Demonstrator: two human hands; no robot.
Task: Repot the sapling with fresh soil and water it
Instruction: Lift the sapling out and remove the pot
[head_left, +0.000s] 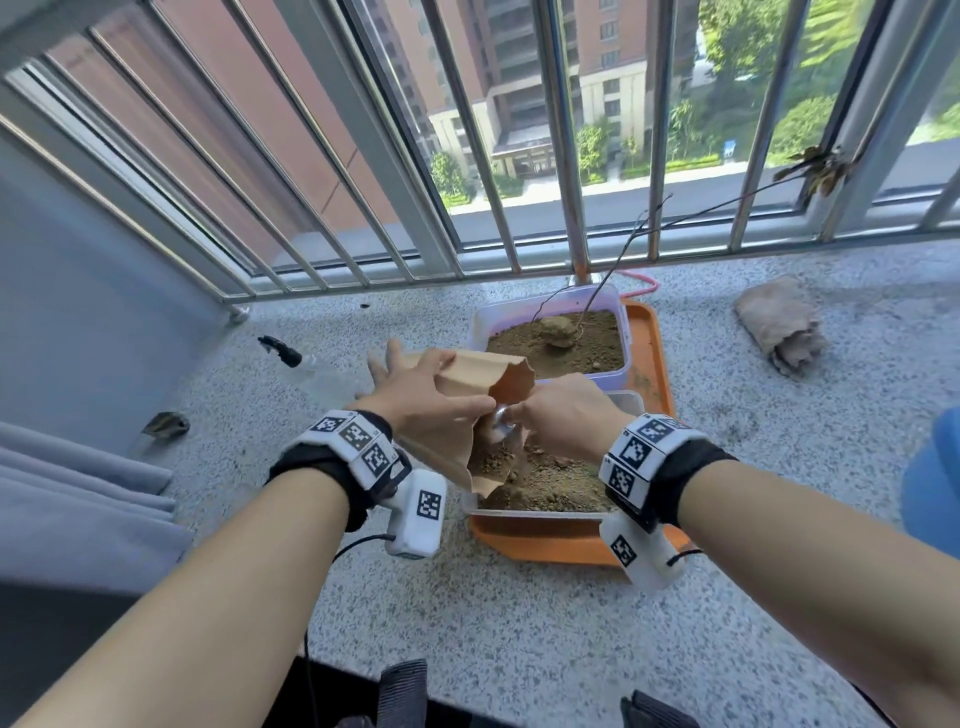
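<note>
The left hand (415, 400) gripped the tan fluted pot (467, 410), tipped on its side with its mouth facing right and down over the near soil tub (545, 483). The right hand (566, 415), just beside that mouth, pinched a metal spoon (503, 422) at the rim. The sapling (587, 306) stood beyond both hands in the far tub (550, 338), leaning right

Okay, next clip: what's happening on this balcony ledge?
A person is moving soil. The left hand holds a tan scalloped pot tipped on its side, mouth toward the near soil container. The right hand grips a metal spoon at the pot's mouth, where some soil sits. The sapling stands in the far container; both containers sit on an orange tray. A spray bottle lies to the left.
</note>
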